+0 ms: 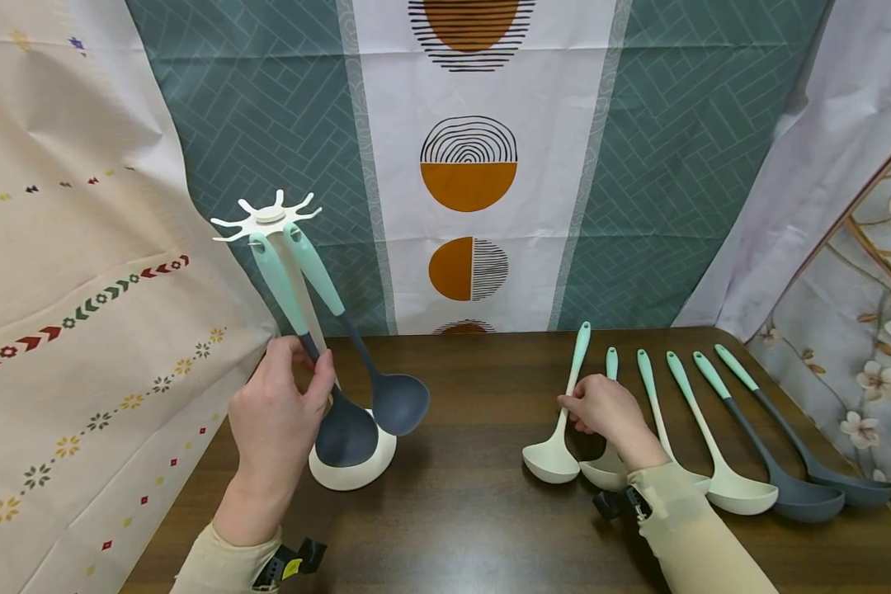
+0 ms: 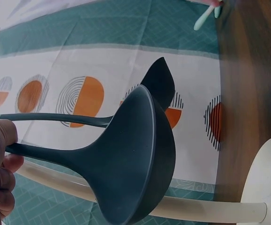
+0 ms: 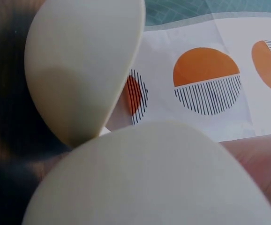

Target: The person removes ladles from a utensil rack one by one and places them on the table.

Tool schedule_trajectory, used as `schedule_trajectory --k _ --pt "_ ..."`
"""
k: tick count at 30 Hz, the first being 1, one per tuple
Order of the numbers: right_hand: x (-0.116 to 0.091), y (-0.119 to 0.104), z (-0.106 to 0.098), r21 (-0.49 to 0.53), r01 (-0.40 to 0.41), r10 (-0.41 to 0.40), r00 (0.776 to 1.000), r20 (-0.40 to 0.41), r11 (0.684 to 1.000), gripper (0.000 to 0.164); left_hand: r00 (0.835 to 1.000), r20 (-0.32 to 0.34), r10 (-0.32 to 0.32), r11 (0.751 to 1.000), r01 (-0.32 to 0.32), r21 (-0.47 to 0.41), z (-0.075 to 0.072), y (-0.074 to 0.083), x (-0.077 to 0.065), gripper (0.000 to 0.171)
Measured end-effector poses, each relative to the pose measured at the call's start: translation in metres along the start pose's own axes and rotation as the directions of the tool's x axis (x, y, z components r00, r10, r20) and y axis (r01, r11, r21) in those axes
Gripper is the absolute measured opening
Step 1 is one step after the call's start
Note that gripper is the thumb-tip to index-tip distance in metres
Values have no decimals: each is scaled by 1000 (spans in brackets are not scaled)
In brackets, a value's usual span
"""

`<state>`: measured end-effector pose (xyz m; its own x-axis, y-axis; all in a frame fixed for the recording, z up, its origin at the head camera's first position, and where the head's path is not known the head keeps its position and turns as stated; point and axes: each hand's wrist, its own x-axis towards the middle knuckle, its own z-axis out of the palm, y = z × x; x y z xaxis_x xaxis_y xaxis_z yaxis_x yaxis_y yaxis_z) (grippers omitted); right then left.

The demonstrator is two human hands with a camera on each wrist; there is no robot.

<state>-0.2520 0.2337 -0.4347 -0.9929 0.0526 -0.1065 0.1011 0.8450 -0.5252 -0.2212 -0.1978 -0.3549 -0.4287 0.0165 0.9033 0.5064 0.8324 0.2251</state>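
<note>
At the left stands a cream utensil stand [image 1: 271, 216] with several hooks on top and a round base. My left hand [image 1: 282, 408] pinches the lower handle of a dark ladle [image 1: 345, 433] with a mint grip, its top end at the hooks. A second dark ladle [image 1: 401, 404] hangs from the stand beside it; both bowls show in the left wrist view. Over on the right, my right hand [image 1: 612, 412] pinches the handle of a cream ladle [image 1: 552, 462]. Another cream utensil [image 1: 605, 470] lies partly hidden under that hand. Pale bowls fill much of the right wrist view.
Right of my right hand, several utensils lie in a row on the brown table [image 1: 460, 511]: a cream ladle [image 1: 742, 493], another cream one partly behind my sleeve, and dark ones [image 1: 809, 502] with mint grips. Patterned cloths [image 1: 267, 124] hang behind and at both sides.
</note>
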Motion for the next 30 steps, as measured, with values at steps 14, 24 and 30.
schedule_trajectory --k 14,24,30 --pt "2 5 2 -44 -27 30 998 52 999 31 999 32 -8 1000 8 6 -2 2 1 23" --pt "-1 6 2 -80 -23 28 998 59 997 34 1000 26 -9 1000 9 -1 0 3 0 24" --pt "0 7 4 -104 -20 27 998 60 994 36 999 39 -8 1000 8 10 -1 2 -1 24"
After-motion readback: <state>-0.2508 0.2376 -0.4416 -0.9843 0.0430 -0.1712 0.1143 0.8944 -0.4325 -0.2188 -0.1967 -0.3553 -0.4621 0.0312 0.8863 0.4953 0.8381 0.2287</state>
